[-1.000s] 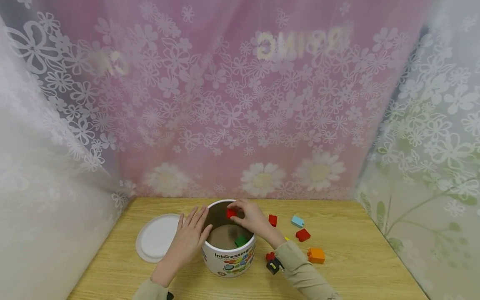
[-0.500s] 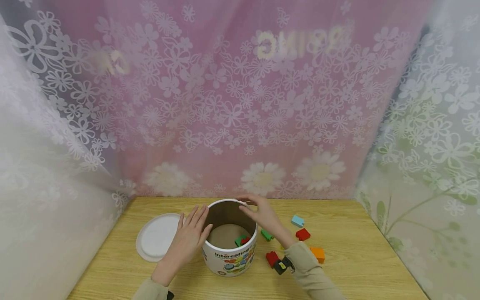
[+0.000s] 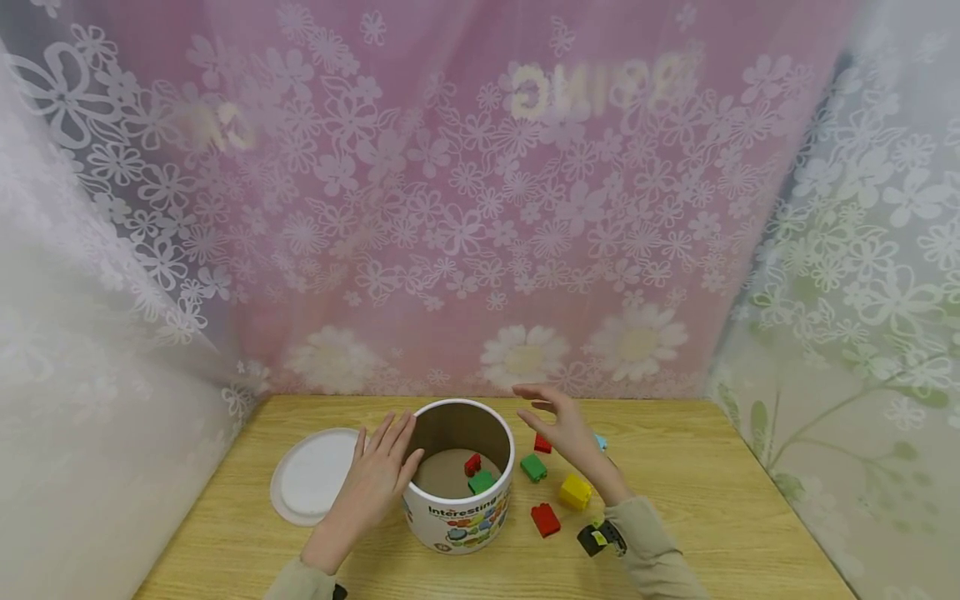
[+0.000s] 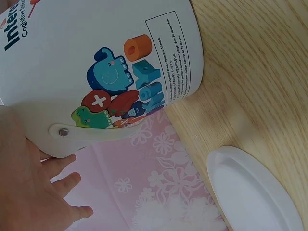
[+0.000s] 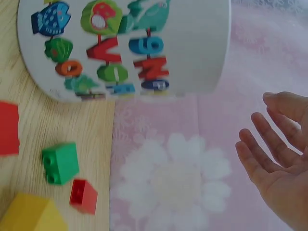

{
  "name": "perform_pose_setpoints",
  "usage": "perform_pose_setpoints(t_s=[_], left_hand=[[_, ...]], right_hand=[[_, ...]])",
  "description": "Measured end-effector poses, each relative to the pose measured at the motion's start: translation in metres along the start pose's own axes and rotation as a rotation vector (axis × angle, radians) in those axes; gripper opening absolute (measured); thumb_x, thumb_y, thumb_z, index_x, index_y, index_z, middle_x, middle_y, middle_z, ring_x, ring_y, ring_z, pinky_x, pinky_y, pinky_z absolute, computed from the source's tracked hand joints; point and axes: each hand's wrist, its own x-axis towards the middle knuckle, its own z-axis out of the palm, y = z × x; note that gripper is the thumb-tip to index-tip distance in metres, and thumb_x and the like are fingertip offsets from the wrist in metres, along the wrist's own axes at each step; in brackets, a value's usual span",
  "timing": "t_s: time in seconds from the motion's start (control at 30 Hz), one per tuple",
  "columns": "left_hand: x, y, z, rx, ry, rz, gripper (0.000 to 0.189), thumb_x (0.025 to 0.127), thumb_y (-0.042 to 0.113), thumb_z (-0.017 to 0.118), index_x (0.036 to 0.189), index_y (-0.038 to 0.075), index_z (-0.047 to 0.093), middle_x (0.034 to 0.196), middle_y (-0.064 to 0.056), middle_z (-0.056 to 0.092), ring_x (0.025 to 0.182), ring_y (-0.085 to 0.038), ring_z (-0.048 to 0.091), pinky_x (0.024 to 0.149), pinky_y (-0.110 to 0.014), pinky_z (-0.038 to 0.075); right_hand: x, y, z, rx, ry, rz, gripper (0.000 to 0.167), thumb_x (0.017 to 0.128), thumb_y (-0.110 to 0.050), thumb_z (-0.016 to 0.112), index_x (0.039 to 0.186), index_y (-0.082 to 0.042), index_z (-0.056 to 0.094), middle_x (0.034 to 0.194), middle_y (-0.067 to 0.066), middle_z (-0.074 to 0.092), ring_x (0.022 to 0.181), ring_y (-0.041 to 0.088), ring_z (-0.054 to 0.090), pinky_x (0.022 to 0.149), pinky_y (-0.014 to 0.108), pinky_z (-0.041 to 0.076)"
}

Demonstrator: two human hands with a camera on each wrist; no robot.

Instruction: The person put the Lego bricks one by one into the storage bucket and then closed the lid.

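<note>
A white printed bucket point(image 3: 459, 525) stands uncovered on the table. Inside it lie a red building block point(image 3: 472, 464) and a green building block point(image 3: 481, 482). My left hand point(image 3: 381, 467) rests on the bucket's left rim, fingers extended; the left wrist view shows the fingers point(image 4: 65, 185) beside the bucket's handle end. To the right of the bucket, above the table, my right hand point(image 3: 558, 425) hovers with nothing in it, fingers spread and slightly bent. Below it are a second green block point(image 3: 533, 467), a yellow block point(image 3: 575, 492) and a red block point(image 3: 545, 520).
A round white lid point(image 3: 311, 477) lies left of the bucket on the wooden table point(image 3: 720, 500). Another red block point(image 3: 542, 443) and a light blue block point(image 3: 601, 442) show partly behind the right hand. Flowered curtains point(image 3: 480, 208) enclose the table's back and sides.
The right hand let go of a red block, which dropped into the bucket, then drew away to the right over the loose blocks. The left hand has stayed on the rim.
</note>
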Motion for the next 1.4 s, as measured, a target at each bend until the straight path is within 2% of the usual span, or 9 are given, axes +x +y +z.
perform_pose_setpoints(t_s=[0.07, 0.2, 0.3, 0.6, 0.87, 1.0, 1.2, 1.4], left_hand=[[0.0, 0.0, 0.0, -0.002, -0.004, -0.003, 0.06, 0.108, 0.041, 0.046, 0.156, 0.004, 0.039, 0.161, -0.012, 0.039, 0.151, -0.035, 0.029, 0.12, -0.066, 0.014], [-0.001, 0.0, 0.0, -0.008, -0.005, -0.006, 0.061, 0.108, 0.041, 0.046, 0.156, 0.004, 0.039, 0.161, -0.011, 0.038, 0.151, -0.035, 0.028, 0.12, -0.065, 0.013], [-0.002, 0.0, 0.0, -0.012, -0.001, -0.006, 0.061, 0.108, 0.04, 0.046, 0.156, 0.004, 0.039, 0.161, -0.011, 0.038, 0.151, -0.035, 0.028, 0.12, -0.065, 0.013], [-0.002, 0.0, -0.001, -0.018, 0.003, -0.002, 0.06, 0.108, 0.04, 0.046, 0.156, 0.003, 0.039, 0.161, -0.012, 0.038, 0.151, -0.036, 0.027, 0.12, -0.066, 0.012], [-0.001, 0.0, -0.001, -0.023, 0.003, 0.001, 0.06, 0.108, 0.038, 0.047, 0.156, 0.003, 0.038, 0.161, -0.013, 0.038, 0.151, -0.036, 0.027, 0.12, -0.066, 0.012], [-0.001, 0.0, 0.0, -0.018, 0.0, 0.003, 0.061, 0.108, 0.04, 0.046, 0.156, 0.003, 0.038, 0.161, -0.013, 0.038, 0.151, -0.036, 0.027, 0.12, -0.066, 0.012], [-0.001, 0.0, -0.001, -0.01, -0.002, -0.002, 0.061, 0.108, 0.04, 0.045, 0.156, 0.003, 0.038, 0.162, -0.012, 0.037, 0.151, -0.035, 0.027, 0.12, -0.066, 0.013], [-0.001, 0.0, 0.001, -0.003, -0.002, -0.007, 0.06, 0.108, 0.041, 0.045, 0.156, 0.004, 0.039, 0.162, -0.01, 0.036, 0.152, -0.034, 0.026, 0.12, -0.066, 0.013]], right_hand=[[-0.003, 0.005, -0.007, -0.008, 0.015, -0.001, 0.04, 0.093, 0.003, 0.07, 0.132, 0.005, 0.063, 0.132, 0.022, 0.064, 0.123, 0.041, 0.059, 0.101, 0.058, 0.048], [-0.011, 0.031, -0.018, 0.008, 0.055, -0.013, 0.039, 0.094, -0.004, 0.07, 0.132, -0.002, 0.064, 0.133, 0.017, 0.065, 0.122, 0.036, 0.06, 0.1, 0.06, 0.048], [-0.018, 0.036, -0.028, 0.006, 0.065, 0.009, 0.038, 0.096, -0.008, 0.07, 0.133, -0.005, 0.064, 0.134, 0.015, 0.064, 0.123, 0.034, 0.059, 0.101, 0.058, 0.049], [-0.045, 0.047, -0.05, -0.06, 0.087, 0.08, 0.04, 0.097, -0.009, 0.069, 0.136, -0.004, 0.062, 0.134, 0.015, 0.064, 0.122, 0.034, 0.059, 0.101, 0.055, 0.049], [-0.073, 0.066, -0.065, -0.143, 0.127, 0.05, 0.041, 0.094, -0.002, 0.071, 0.133, -0.001, 0.063, 0.129, 0.019, 0.066, 0.115, 0.038, 0.062, 0.093, 0.047, 0.056], [-0.09, 0.076, -0.072, -0.146, 0.113, 0.104, 0.039, 0.093, -0.006, 0.073, 0.131, -0.002, 0.065, 0.127, 0.016, 0.068, 0.112, 0.035, 0.064, 0.091, 0.042, 0.058], [-0.112, 0.09, -0.08, -0.141, 0.057, 0.198, 0.041, 0.094, -0.012, 0.074, 0.132, -0.001, 0.065, 0.126, 0.017, 0.068, 0.112, 0.036, 0.064, 0.092, 0.05, 0.056], [-0.128, 0.1, -0.086, -0.121, -0.017, 0.262, 0.042, 0.093, -0.012, 0.074, 0.132, 0.0, 0.064, 0.128, 0.019, 0.066, 0.114, 0.042, 0.062, 0.093, 0.052, 0.055]])
